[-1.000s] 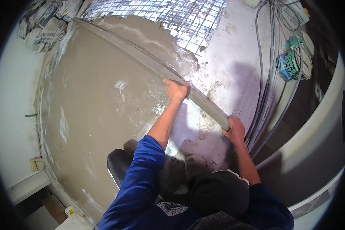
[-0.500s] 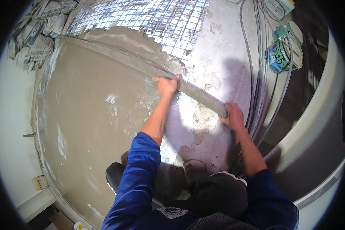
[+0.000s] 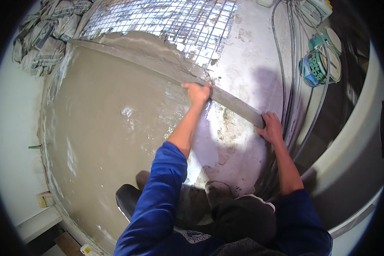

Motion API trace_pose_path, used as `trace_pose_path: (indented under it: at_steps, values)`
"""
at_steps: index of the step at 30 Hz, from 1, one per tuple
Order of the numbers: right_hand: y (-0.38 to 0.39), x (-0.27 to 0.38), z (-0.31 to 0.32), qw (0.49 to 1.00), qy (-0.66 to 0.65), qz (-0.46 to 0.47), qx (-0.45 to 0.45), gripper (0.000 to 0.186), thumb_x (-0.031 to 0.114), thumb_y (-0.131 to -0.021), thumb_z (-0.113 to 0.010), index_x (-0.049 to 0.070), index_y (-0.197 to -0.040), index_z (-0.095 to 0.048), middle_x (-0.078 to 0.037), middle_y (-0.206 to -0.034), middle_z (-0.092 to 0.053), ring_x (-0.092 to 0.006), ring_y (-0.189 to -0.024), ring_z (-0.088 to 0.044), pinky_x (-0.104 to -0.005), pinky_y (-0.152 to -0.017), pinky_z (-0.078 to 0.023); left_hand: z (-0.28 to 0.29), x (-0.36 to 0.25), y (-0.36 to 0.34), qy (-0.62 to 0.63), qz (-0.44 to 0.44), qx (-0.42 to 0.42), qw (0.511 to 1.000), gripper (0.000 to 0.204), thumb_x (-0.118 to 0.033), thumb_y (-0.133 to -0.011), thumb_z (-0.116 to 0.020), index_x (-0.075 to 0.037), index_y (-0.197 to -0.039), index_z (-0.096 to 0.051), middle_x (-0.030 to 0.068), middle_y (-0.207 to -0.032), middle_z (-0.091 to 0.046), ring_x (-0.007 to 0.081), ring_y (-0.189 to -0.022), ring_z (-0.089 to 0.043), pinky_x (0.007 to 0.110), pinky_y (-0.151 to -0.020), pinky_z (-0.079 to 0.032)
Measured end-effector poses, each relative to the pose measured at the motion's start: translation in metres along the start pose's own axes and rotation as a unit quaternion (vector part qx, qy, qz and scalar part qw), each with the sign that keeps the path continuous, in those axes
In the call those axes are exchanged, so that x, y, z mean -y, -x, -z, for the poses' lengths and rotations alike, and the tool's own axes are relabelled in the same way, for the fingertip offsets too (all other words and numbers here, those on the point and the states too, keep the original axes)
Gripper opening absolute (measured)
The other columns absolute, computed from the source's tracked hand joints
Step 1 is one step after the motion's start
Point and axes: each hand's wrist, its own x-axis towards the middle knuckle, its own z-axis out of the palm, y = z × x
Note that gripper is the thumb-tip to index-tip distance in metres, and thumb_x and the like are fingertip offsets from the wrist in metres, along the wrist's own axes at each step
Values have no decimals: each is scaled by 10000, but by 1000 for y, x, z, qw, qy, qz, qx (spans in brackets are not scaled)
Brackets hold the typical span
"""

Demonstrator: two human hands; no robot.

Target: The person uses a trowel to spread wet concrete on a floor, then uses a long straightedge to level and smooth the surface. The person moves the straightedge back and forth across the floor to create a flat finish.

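Observation:
A long, straight screed bar [image 3: 238, 104] lies slantwise over the floor, from the far left down to the right. My left hand [image 3: 198, 92] is closed on it around the middle, thumb out to the left. Its near right end sits in the grip of my right hand [image 3: 272, 128]. On the near side of the bar spreads smoothed wet mortar [image 3: 102, 102]. A rougher ridge of mortar [image 3: 136, 44] is banked along the bar's far side. Where my fingers curl under the bar, they are hidden.
Wire mesh [image 3: 192, 25] covers the floor beyond the mortar. Stacked sacks [image 3: 51, 53] fill the far left corner by the wall. Cables [image 3: 288, 85] run along the right, next to two green buckets [image 3: 313, 68] and a pale jerrycan [image 3: 318, 10]. Bare floor [image 3: 243, 149] shows under my right arm.
Both hands and the screed bar have shifted slightly to the right, with the grips unchanged. The whole view has also moved a little.

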Motion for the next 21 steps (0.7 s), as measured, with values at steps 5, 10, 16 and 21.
trace_pose_path:
  at_steps: [5, 10, 16, 21]
  values:
    - [-34, -6, -2, 999, -35, 21, -11, 391, 204, -637, -817, 20, -916, -615, -147, -954, -592, -367, -949, -567, -454, -845, -481, 6, -17, -21, 48, 20, -5, 999, 1223, -370, -813, -801, 245, -1444, 47, 397, -1344, -502, 421, -1276, -536, 378, -1069, -450]
    - [-1, -12, 11, 1000, -26, 5, -10, 419, 223, -639, -819, 19, -954, -633, -158, -962, -586, -377, -955, -561, -458, -847, -475, -11, -16, 8, 5, 22, -9, 1000, 1270, -399, -799, -805, 261, -1427, 79, 394, -1307, -535, 439, -1231, -568, 370, -1067, -442]
    - [-26, -21, 6, 1000, 0, 4, -8, 448, 211, -638, -820, 5, -993, -641, -167, -967, -575, -382, -962, -545, -462, -852, -468, -18, -22, -16, 2, -2, -18, 1000, 1267, -396, -817, -791, 254, -1424, 112, 376, -1243, -586, 423, -1185, -604, 377, -1031, -480]
    - [-45, -24, 13, 1000, 10, 10, -17, 450, 202, -632, -822, 10, -997, -643, -163, -997, -588, -381, -970, -543, -455, -858, -471, -10, -35, -22, 22, 1, -12, 1000, 1291, -438, -793, -795, 282, -1407, 84, 389, -1260, -570, 425, -1206, -594, 370, -1038, -466]
